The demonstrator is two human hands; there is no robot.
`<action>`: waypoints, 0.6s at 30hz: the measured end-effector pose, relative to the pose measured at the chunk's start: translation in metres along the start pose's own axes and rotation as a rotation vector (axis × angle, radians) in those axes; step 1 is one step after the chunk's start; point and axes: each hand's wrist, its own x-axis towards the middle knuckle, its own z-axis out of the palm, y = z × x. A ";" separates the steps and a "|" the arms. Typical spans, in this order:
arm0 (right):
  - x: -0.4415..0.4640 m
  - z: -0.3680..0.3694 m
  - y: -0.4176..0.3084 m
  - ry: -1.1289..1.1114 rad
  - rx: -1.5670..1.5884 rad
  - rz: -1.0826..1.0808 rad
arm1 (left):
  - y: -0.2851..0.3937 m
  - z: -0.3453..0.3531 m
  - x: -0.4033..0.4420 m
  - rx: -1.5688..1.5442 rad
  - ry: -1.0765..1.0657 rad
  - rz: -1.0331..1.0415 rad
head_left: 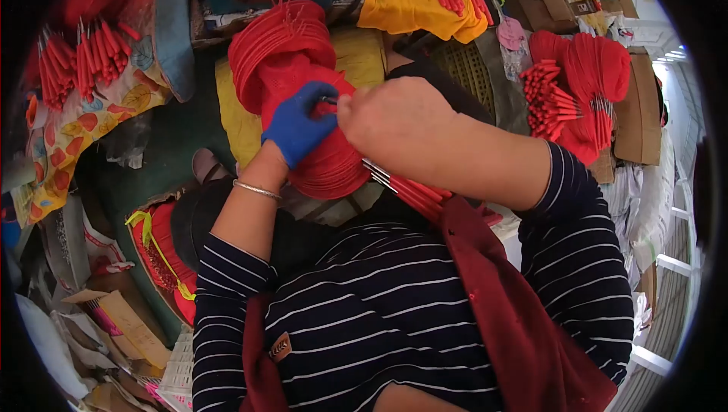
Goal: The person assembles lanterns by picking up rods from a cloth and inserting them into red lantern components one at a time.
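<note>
My left hand (302, 122), in a blue glove, is closed with a small dark metal piece showing between thumb and fingers. Close beside it on the right, my bare right hand (398, 120) is curled, its fingertips hidden behind the fist. Both hands are over a large bundle of red mesh (284, 44), gathered in the middle and spread into ringed folds above and below. Red-handled rods with silver ends (409, 193) lie under my right forearm, against my body.
More red-handled rods (91, 55) lie on a leaf-patterned cloth (57, 161) at left. A yellow cloth (402, 2) with red sticks is at the top. Red mesh bundles (599, 67) and a cardboard box (637, 108) are at right. An open carton (125, 325) stands lower left.
</note>
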 end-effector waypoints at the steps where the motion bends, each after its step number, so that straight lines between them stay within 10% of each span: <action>1: 0.008 -0.004 0.004 -0.187 0.030 -0.054 | -0.004 0.009 -0.001 0.007 -0.015 0.009; 9: -0.023 0.007 0.011 -0.353 0.421 -0.067 | 0.007 -0.021 0.007 -0.059 -0.184 -0.126; 12: -0.031 0.004 0.045 -0.047 0.887 -0.142 | 0.015 -0.041 0.021 0.466 0.415 0.188; 14: -0.017 0.019 0.096 -0.049 1.130 0.165 | 0.005 -0.040 0.026 0.631 0.510 0.098; 18: -0.002 0.126 0.224 0.167 0.560 0.678 | 0.004 -0.035 0.029 0.815 0.521 0.086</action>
